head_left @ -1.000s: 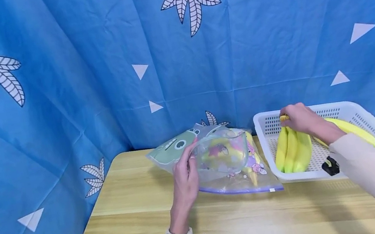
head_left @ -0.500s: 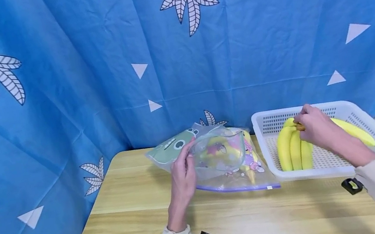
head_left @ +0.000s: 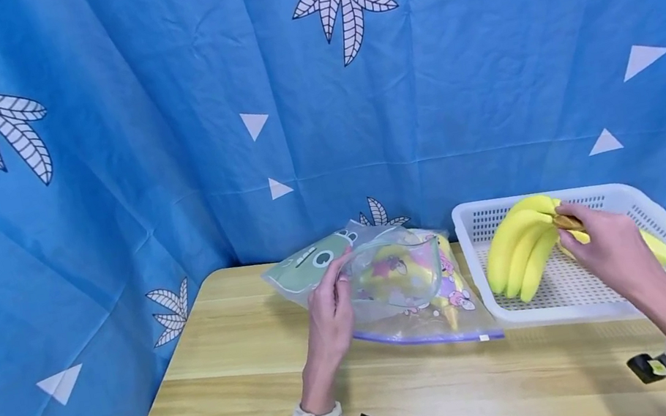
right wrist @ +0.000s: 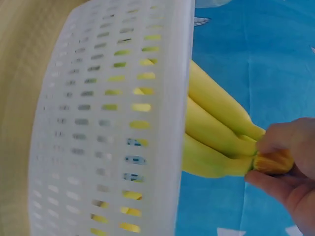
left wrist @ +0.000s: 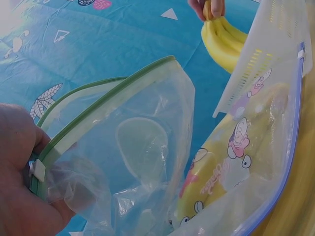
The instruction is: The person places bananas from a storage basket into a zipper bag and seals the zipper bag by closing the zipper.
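Observation:
In the head view my left hand (head_left: 328, 313) grips the edge of a clear zip bag (head_left: 309, 264) with a green cartoon face. Its green zip strip (left wrist: 110, 105) bows apart in the left wrist view, so the mouth gapes. My right hand (head_left: 611, 252) pinches the brown stem (right wrist: 273, 162) of a banana bunch (head_left: 522, 249). The bunch hangs tilted over the white basket, its tips pointing left and down. Behind the basket wall, the lower bananas are partly hidden in the right wrist view.
The white plastic basket (head_left: 581, 310) stands at the right of the wooden table (head_left: 240, 403). Another banana (head_left: 659, 247) lies inside it. Between basket and left hand rests a second zip bag (head_left: 428, 331), purple-edged, with yellow contents. A blue curtain (head_left: 481, 63) hangs behind.
My right hand has moved right and toward me, still holding the stem. The banana bunch has swung from hanging upright to a slant. My left hand stays with the green-edged bag.

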Action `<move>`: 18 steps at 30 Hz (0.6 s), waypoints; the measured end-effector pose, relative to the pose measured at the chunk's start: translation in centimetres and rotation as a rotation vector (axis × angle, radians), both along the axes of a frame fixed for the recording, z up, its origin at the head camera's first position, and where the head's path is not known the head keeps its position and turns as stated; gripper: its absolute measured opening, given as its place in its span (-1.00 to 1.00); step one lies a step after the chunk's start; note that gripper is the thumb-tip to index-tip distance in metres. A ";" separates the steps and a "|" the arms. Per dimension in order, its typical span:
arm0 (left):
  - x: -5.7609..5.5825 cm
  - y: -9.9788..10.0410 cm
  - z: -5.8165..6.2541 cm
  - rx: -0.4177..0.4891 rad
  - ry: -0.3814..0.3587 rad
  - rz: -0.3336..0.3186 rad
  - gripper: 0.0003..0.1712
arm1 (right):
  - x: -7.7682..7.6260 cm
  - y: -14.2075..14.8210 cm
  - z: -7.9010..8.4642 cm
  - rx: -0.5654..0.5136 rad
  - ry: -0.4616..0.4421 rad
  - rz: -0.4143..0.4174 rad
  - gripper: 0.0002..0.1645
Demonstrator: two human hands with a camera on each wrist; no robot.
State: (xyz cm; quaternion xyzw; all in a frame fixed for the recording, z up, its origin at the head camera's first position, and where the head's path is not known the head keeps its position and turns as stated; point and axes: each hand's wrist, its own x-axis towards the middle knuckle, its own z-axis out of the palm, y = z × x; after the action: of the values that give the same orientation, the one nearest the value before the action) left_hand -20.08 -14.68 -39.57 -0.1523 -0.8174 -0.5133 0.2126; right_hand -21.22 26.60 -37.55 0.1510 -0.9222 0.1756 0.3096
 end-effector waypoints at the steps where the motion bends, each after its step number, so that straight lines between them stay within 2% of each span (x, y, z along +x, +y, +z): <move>1: 0.0 0.0 0.0 0.000 -0.003 -0.001 -0.55 | 0.3 0.1 -0.1 -0.017 0.029 -0.015 -0.54; 5: 0.0 0.0 0.1 0.005 -0.009 -0.006 -0.55 | 1.6 0.3 -0.3 -0.118 0.091 -0.088 -0.51; 11: 0.2 0.2 0.1 0.009 0.009 -0.022 -0.55 | 3.7 0.3 0.1 -0.327 0.133 -0.198 -0.52; 18: 0.2 0.4 0.1 0.006 0.011 -0.029 -0.56 | 5.7 -1.2 1.5 -0.380 0.197 -0.226 -0.56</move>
State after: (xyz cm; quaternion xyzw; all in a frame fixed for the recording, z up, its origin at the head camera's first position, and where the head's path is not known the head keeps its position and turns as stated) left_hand -19.90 -14.24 -39.44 -0.1662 -0.8123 -0.5180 0.2102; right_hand -15.53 25.42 -36.04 0.0026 -0.8490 0.2945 0.4387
